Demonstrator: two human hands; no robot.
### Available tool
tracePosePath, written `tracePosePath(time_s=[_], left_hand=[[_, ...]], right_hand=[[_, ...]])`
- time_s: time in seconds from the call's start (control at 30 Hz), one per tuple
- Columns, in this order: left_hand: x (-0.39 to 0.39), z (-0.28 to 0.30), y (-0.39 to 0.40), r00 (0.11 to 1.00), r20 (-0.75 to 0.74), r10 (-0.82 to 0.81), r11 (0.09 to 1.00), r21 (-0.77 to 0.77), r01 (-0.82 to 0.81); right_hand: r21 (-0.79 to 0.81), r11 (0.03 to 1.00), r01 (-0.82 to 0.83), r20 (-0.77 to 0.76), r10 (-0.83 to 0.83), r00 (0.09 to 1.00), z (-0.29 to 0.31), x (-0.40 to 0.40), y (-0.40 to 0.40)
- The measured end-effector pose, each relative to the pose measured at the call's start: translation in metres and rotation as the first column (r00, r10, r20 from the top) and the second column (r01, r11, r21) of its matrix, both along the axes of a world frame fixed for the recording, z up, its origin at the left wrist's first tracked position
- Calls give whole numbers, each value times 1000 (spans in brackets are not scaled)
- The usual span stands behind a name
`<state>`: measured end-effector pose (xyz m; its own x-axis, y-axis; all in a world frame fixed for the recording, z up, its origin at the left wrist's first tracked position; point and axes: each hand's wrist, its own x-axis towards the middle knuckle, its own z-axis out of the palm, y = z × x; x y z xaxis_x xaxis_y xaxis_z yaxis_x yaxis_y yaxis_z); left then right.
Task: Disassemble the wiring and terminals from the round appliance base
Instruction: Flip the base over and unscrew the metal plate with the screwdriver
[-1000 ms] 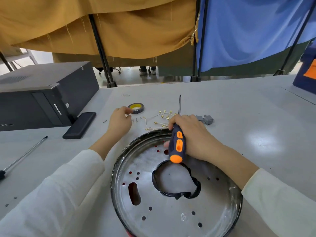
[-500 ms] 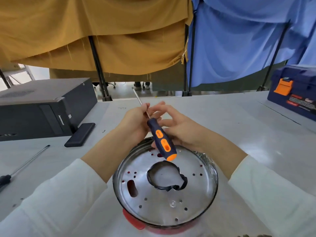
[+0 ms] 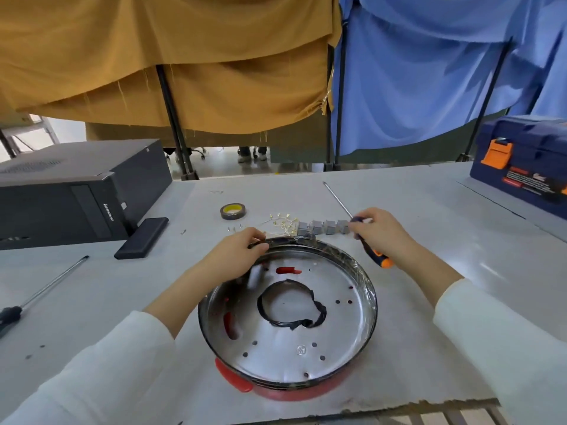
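Base [image 3: 288, 329] sits nearest you on the tabletop [image 3: 460, 348], dish side up, a torn black ring at its centre. Your left hand [image 3: 236, 256] pinches the far rim; keep that grip firm so the base cannot rotate. Your right hand [image 3: 379, 234] wraps the screwdriver [image 3: 372, 251] just beyond the rim, beside the removed grey terminals [image 3: 322, 227] and loose wires [image 3: 283, 223].
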<state>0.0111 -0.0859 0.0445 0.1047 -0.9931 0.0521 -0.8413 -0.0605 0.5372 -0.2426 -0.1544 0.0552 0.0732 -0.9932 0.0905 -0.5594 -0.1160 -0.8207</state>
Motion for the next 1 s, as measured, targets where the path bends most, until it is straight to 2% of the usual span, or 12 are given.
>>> tracePosePath(time_s=[0.2, 0.33, 0.47, 0.53, 0.6, 0.67, 0.73, 0.77, 0.83, 0.9, 1.0], left_hand=[[1, -12, -2, 999, 34, 33, 996, -83, -30], [0, -15, -4, 999, 15, 40, 992, -124, -38], [0, -18, -6, 999, 14, 50, 990, -132, -48], [1, -17, -6, 998, -2, 57, 991, -122, -57], [3, -15, -6, 997, -36, 61, 991, -113, -65], [7, -11, -4, 993, -96, 70, 990, -116, -81], [11, -7, -1, 984, -152, 92, 986, -123, -111], [14, -5, 1, 980, -165, 107, 984, -122, -128], [21, -2, 8, 969, -204, 141, 982, -98, -164], [28, -2, 17, 940, -295, 170, 980, -52, -193], [35, -7, 33, 880, -432, 198, 976, 3, -218]], right_hand=[[14, 988, 153, -259, -144, 955, -60, -23, -30], [29, 980, 198, -439, -165, 883, -69, -23, -44], [61, 973, 221, -525, -158, 836, -69, -19, -45], [12, 977, 215, -588, -167, 791, -66, -17, -43], [-101, 983, 152, -566, -183, 804, -56, -15, -38], [-162, 987, 22, -419, -89, 904, -42, -11, -31], [-48, 994, -97, -243, 82, 967, -25, -4, -18], [33, 987, -159, -211, 162, 964, -17, 0, -11], [130, 953, -272, -328, 301, 896, -9, 6, 1], [159, 934, -319, -472, 356, 807, -10, 9, 10], [153, 936, -317, -497, 350, 794, -12, 7, 17]])
